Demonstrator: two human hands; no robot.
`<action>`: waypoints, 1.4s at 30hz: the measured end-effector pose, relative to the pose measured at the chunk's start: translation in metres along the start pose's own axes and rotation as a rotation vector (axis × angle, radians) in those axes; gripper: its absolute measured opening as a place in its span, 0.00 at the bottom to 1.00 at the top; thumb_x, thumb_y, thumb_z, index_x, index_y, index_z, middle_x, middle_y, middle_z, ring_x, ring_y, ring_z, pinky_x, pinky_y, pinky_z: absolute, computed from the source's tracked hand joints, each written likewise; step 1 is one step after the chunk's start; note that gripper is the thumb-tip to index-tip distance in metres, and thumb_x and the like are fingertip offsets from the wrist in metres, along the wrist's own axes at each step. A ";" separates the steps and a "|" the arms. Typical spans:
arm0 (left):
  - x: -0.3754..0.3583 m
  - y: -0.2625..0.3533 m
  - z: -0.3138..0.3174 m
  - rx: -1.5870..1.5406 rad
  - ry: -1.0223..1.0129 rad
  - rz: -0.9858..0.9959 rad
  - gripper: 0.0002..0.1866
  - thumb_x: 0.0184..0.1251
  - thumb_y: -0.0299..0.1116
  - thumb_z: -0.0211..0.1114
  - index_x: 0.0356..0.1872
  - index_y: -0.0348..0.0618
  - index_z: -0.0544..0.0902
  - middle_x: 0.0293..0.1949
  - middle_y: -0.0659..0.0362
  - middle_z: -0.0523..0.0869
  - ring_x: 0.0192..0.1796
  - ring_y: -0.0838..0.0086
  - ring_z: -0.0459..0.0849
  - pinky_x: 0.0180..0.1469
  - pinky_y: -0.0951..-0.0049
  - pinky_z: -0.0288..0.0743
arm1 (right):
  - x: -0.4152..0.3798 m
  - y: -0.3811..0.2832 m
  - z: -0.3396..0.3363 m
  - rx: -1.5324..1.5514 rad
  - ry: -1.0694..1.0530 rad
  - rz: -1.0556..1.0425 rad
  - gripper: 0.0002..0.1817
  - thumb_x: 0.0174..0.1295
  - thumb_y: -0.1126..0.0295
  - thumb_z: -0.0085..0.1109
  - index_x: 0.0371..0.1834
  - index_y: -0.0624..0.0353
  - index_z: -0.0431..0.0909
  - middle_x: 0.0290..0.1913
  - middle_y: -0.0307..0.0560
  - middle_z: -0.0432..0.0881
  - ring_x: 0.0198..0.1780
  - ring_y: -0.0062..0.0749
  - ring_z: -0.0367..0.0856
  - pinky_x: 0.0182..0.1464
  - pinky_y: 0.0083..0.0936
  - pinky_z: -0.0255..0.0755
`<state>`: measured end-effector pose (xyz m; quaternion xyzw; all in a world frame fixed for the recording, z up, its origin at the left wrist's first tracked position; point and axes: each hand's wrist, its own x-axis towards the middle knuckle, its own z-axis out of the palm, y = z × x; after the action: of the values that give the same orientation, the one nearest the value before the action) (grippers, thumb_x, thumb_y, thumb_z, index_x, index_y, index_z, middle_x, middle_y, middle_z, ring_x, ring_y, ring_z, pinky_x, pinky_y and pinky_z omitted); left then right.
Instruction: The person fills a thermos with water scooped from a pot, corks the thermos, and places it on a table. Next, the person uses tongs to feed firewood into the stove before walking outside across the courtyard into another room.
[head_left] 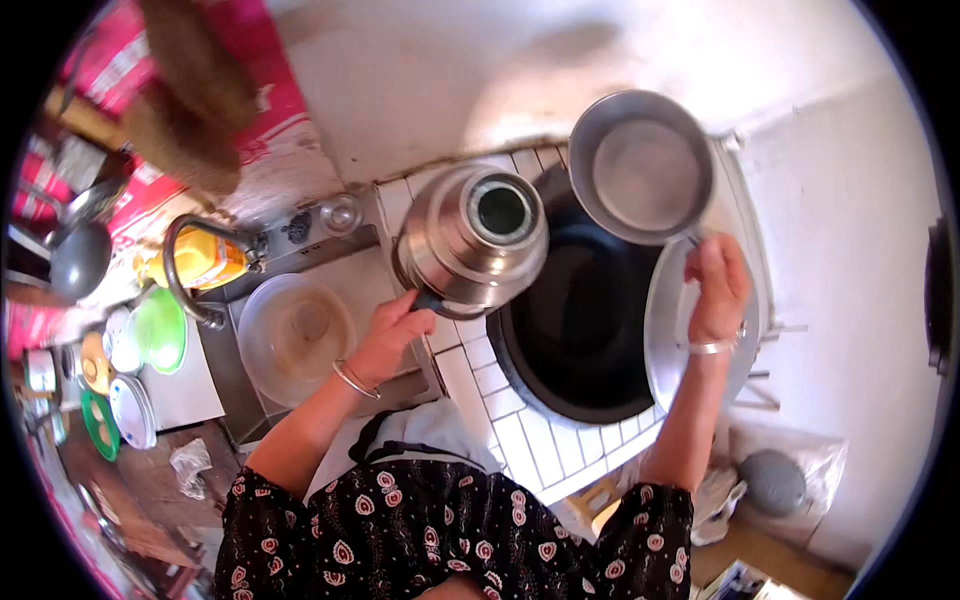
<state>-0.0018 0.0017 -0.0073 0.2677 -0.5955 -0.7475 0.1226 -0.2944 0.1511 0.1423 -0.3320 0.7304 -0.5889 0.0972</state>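
Note:
My left hand [394, 332] is closed round the dark handle of a steel thermos flask [450, 245]. The flask's round mouth is uncovered and faces up toward me. My right hand [718, 285] grips the short handle of a grey metal pan [650, 165], held up over the back right of a large black wok [585, 320]. The inside of the pan looks pale and hazy; whether it holds anything I cannot tell. Below my right wrist lies a wide silvery lid or basin [680, 330], overlapping the wok's right side.
White tiles [525, 440] surround the wok. On the left, a sink [405, 385] holds a translucent bowl [290, 335] under a curved faucet [178, 270]. A yellow bottle [205, 258], a green bowl [162, 330] and stacked plates [130, 410] stand farther left. Ladles [80, 258] hang at the far left.

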 end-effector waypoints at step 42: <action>-0.001 0.017 0.007 0.079 0.076 -0.036 0.16 0.57 0.40 0.51 0.35 0.35 0.74 0.31 0.60 0.76 0.34 0.77 0.72 0.39 0.78 0.65 | -0.028 0.281 0.022 0.436 0.157 0.704 0.13 0.59 0.63 0.55 0.22 0.59 0.71 0.15 0.35 0.68 0.16 0.16 0.63 0.17 0.13 0.57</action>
<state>-0.0076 0.0038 0.0102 0.3112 -0.6144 -0.7148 0.1212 -0.3657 0.1742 -0.1307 0.0121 0.6629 -0.6838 0.3046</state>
